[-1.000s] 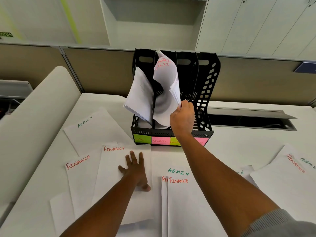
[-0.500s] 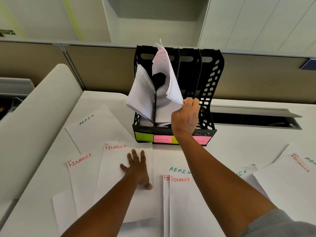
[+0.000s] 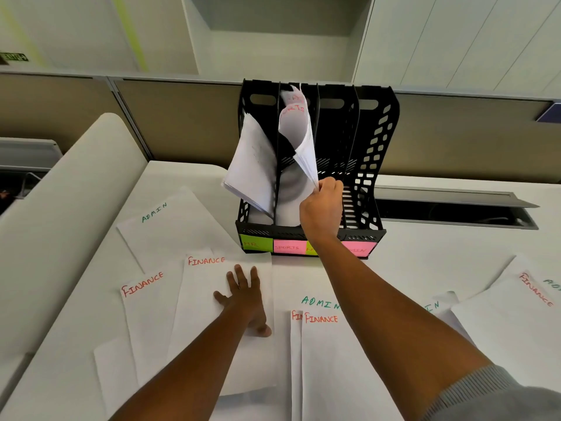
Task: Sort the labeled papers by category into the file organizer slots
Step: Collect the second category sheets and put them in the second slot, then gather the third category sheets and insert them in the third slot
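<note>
Pinching the curled SPORTS sheet (image 3: 299,129) by its lower edge, the right hand (image 3: 321,208) holds it upright over the file organizer (image 3: 376,165), in its second slot from the left. Left hand (image 3: 244,294) lies flat, fingers spread, on a FINANCE paper (image 3: 206,299) nearer the person.

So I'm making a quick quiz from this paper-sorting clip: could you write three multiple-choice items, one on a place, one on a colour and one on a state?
1. Which slot of the file organizer holds the curled papers that the right hand grips?
A. second from the left
B. the far right one
C. none, they lie on the desk

2. What colour is the sticky label that reads SPORTS?
A. blue
B. pink
C. white

3. What is the left hand doing?
A. holding a pen
B. lifting a sheet into the air
C. resting flat, fingers spread, on a FINANCE sheet

Answers: 1 A, the papers stand in the slot above the SPORTS label; 2 B, the label is plainly pink; 3 C, the palm lies on the sheet on the desk.
</note>
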`<state>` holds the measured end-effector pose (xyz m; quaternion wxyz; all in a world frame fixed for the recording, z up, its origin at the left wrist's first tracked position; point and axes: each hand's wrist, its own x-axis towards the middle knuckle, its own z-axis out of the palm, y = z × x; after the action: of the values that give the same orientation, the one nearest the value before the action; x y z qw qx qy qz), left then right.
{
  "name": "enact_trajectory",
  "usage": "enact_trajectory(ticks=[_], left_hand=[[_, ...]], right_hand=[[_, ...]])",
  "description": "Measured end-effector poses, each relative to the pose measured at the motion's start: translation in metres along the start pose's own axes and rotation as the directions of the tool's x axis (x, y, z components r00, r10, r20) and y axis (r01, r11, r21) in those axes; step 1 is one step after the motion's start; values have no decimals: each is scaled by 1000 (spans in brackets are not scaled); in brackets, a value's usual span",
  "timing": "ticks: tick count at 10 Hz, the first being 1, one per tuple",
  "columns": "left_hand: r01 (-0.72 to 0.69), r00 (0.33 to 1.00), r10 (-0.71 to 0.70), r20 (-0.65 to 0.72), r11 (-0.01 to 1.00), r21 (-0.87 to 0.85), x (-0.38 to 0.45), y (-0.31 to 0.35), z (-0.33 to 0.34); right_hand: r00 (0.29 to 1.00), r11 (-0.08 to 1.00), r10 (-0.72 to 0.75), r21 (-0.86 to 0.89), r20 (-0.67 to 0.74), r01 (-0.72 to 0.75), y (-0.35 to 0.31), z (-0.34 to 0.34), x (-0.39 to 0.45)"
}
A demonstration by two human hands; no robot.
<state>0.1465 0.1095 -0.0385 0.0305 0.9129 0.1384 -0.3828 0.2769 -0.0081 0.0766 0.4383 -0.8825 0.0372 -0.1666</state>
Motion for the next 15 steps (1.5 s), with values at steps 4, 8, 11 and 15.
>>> enact_trajectory(ticks=[4, 8, 11, 15], left_hand=[[3, 1000, -3, -1, 1000, 15, 0, 1, 0], [6, 1000, -6, -12, 1000, -1, 0, 0, 0], [-45, 995, 44, -92, 999, -9, -8, -7, 0], [-133, 932, 28, -361, 953, -271, -50, -10, 28]], right_hand=[[972, 989, 135, -79, 193, -122, 10, 4, 4], [973, 994, 104, -60, 207, -93, 10, 4, 0], [961, 996, 89, -50, 260, -78, 23, -7, -5], [964, 983, -168, 113, 208, 147, 59, -56, -74]])
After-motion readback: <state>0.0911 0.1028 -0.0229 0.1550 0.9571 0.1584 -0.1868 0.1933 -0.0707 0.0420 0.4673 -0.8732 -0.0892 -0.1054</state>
